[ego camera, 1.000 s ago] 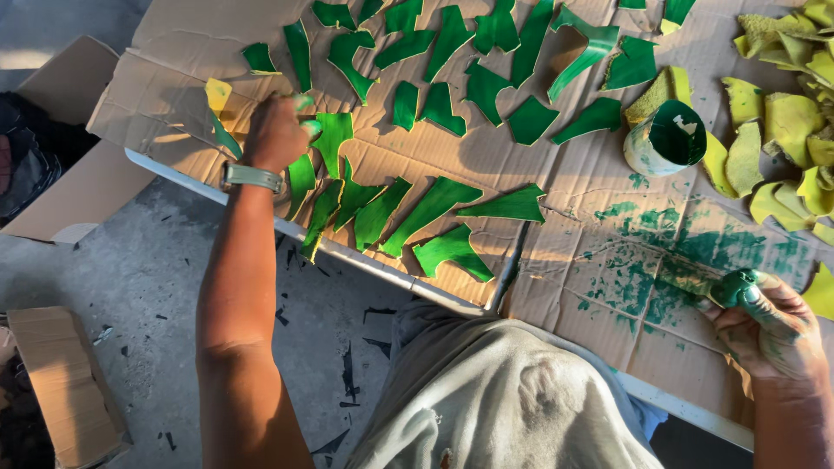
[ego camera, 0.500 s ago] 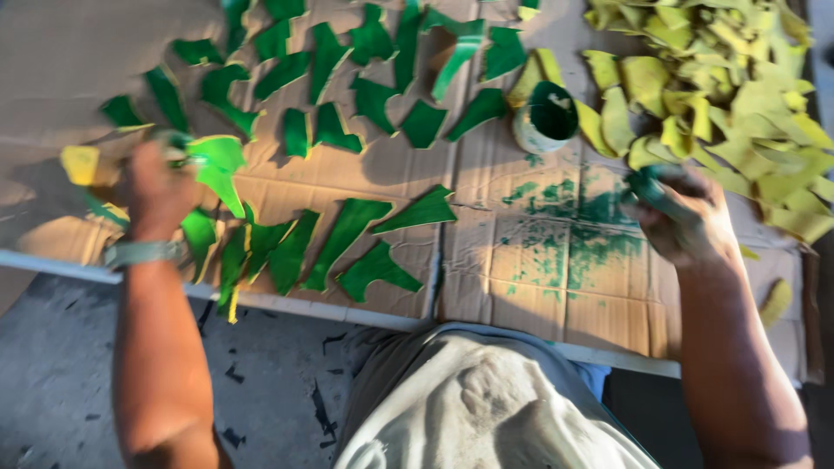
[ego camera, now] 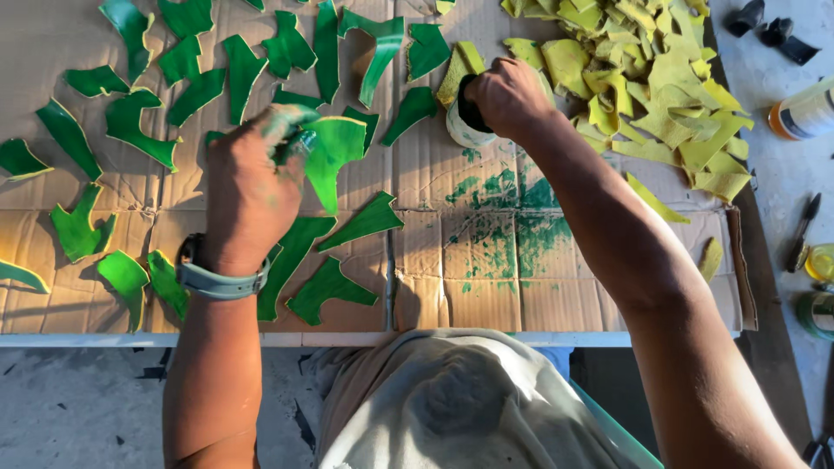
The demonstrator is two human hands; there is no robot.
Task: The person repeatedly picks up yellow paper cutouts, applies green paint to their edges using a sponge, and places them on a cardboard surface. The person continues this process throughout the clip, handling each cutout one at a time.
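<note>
Green piece (ego camera: 334,156) pinched in left fingers (ego camera: 291,130); right hand (ego camera: 508,95) over paint cup (ego camera: 465,130), fingers' grip hidden.

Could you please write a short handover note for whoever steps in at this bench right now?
Left hand: grips a green-painted piece, lifted above the cardboard sheet.
Right hand: at the mouth of the small paint cup; whatever it holds is hidden.
Done: many green pieces lie spread out on the left half of the cardboard.
Left: a heap of yellow unpainted pieces sits at the upper right.
Green paint smears mark the cardboard in front of the cup.
</note>
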